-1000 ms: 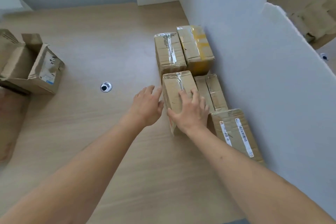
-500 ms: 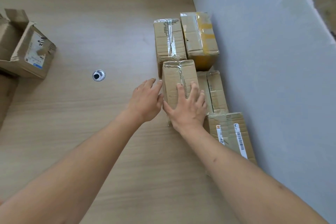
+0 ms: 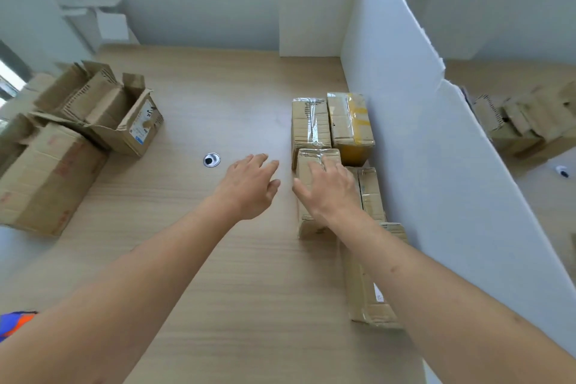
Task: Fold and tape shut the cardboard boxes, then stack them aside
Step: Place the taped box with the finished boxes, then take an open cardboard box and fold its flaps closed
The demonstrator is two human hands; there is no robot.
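Nearest along the right edge of the pale wood-grain tabletop [image 3: 218, 305], a brown taped cardboard box with a white label [image 3: 367, 299] lies partly hidden under the right forearm, against the white foam partition board [image 3: 436, 165] that walls off that side. At the near left edge a scrap of something blue and orange [image 3: 15, 323] pokes in; what it is cannot be told.

Farther in, the right hand [image 3: 330, 193] is spread with relaxed fingers over the top of a small brown cardboard box sealed with clear tape [image 3: 311, 165], gripping nothing; whether the palm touches the top cannot be told. The left hand [image 3: 249, 187] hovers just beside that box's left side, fingers loose and extended, holding nothing. Between this box and the partition sits a lower flat taped brown box [image 3: 371, 190].

Beyond them stand two more sealed boxes side by side: a clear-taped brown box [image 3: 310, 123] and a box wrapped with yellow tape [image 3: 350, 118], the latter close to the partition.

Towards the middle of the tabletop is a round metal cable grommet [image 3: 211, 160]. At the left edge rest a large closed brown carton with red print [image 3: 50, 178] and, behind it, open untaped cardboard boxes with raised flaps [image 3: 103, 106].
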